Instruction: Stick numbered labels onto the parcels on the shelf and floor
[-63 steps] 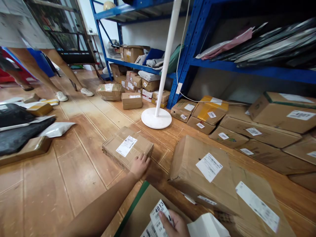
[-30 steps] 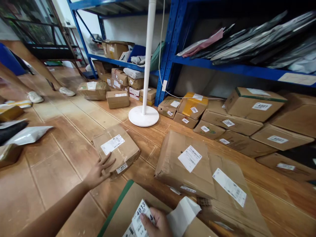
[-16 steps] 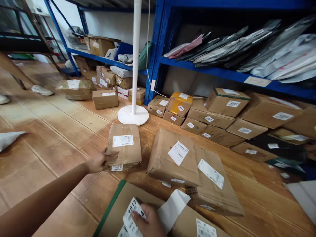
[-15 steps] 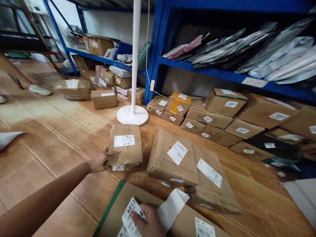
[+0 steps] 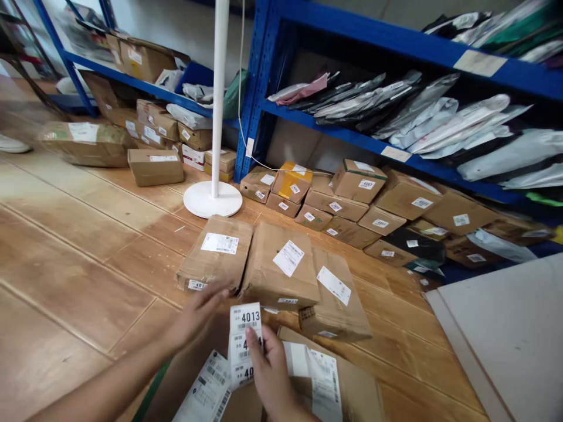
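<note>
R hand (image 5: 269,369) holds a strip of number labels (image 5: 244,343) upright, thumb pressed on its face; top label reads 4013, those below partly hidden by the thumb. L hand (image 5: 199,312) is spread wide w/ fingers loose, holding nothing, reaching toward the strip's left edge; can't tell if fingertips touch it. Strip sits above a big cardboard box (image 5: 308,387) at bottom of view, w/ white shipping labels on its top. Just beyond the hands, on the wood-look floor (image 5: 65,258), a flat parcel (image 5: 215,252) w/ a 401x tag lies beside a larger parcel (image 5: 279,266). White pole stand (image 5: 213,198) behind them. Rows of tagged boxes line the foot of the blue rack (image 5: 352,140); poly mailers lie on its shelf.
</note>
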Motion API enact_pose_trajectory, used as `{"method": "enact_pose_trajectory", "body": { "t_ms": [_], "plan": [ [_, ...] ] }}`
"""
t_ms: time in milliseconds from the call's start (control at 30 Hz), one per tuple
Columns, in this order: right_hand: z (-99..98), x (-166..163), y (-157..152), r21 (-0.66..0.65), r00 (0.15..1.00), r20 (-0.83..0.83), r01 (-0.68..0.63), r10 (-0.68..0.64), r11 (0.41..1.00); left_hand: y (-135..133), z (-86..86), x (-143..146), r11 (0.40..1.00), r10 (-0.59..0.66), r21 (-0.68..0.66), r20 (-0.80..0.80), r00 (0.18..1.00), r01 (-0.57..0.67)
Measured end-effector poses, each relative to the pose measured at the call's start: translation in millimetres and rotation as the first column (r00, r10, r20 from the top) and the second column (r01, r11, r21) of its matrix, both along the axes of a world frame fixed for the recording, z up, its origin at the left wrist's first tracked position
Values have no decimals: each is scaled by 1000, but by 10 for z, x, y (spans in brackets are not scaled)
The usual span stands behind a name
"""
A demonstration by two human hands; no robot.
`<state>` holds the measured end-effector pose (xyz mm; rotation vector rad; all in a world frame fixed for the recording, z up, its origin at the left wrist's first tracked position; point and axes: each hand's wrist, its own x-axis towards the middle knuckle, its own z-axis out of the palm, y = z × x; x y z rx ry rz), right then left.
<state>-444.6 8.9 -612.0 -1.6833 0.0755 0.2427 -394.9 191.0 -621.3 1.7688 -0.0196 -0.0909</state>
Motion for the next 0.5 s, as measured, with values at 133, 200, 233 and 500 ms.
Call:
{"method": "enact_pose_trajectory", "body": {
  "t_ms": [133, 200, 233, 500],
  "plan": [
    [134, -72, -45, 44, 998, -37, -43, 45, 998, -453, 284, -447, 897, -130, -441, -225, 966, 18],
    [188, -130, -82, 66, 998, -30, -44, 46, 997, -488, 319, -539, 903, -160, -428, -273, 949, 29],
    [228, -168, -117, 75, 1000, -23, -12, 14, 997, -487, 320, -577, 918, -197, -390, -286, 938, 74],
    [478, -882, -934, 214, 848, -396, -287, 352, 934, -821, 117, -1366, 814, -580, -313, -450, 678, 489]
  ]
}}
